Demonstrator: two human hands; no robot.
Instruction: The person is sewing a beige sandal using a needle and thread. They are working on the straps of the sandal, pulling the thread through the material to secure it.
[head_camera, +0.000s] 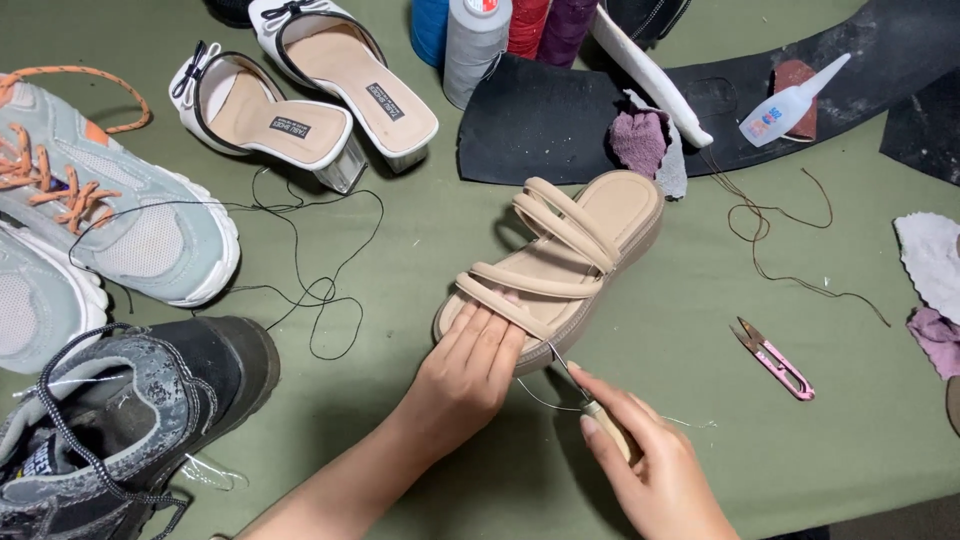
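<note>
A beige strappy platform sandal lies on the green cloth, toe end toward me. My left hand presses flat on the sandal's front, fingers over the footbed and the lowest strap. My right hand grips a sewing awl with a pale wooden handle. Its metal needle points at the sole's edge near the toe. A thin pale thread runs from the needle across the cloth.
Grey sneakers and a black shoe lie left, white heeled mules behind. Loose black thread, thread spools, black rubber sheet, glue bottle, brown thread, pink snips and cloth scraps surround.
</note>
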